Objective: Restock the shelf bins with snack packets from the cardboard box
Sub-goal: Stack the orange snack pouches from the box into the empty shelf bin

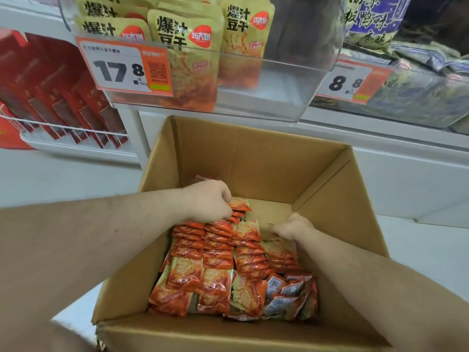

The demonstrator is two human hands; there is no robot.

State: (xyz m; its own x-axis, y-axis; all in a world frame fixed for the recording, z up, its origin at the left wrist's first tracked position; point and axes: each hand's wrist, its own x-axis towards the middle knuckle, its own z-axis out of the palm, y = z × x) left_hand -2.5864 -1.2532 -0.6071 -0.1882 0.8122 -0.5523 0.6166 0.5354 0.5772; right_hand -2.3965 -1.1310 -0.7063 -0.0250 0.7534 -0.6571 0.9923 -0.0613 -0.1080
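1. Looking over my feed: a clear shelf bin (266,80) is hanging right above the cardboard box (253,153), with a "17.8" price tag (124,67) stuck on its front left. The bin is overhanging the box's far wall, so that's what's sitting in the way going straight up.
2. Red boxes (63,97) are leaning in a white wire rack (63,130) off to the left, and purple-green bags (418,85) are filling the next bin over on the right, behind an "8.8" tag (352,82).
3. The bin is holding a few yellow pouches (182,62) standing upright toward its left half; the right half is showing bare plastic.
4. The snack packets (218,262) are small, shiny and orange-red, lying in tight overlapping rows across the near and left part of the box floor. A few at the near right are flipped, showing a pale back with a barcode.
5. My left hand (208,201) is curling around a bunch of packets at the far end of the rows, gripping them. My right hand (291,227) is reaching down by the right row with fingers bent; I can't tell whether it's pinching anything.
6. Bare cardboard is showing at the far right corner of the box floor. All four flaps are standing open, and the walls are sitting close around both forearms.
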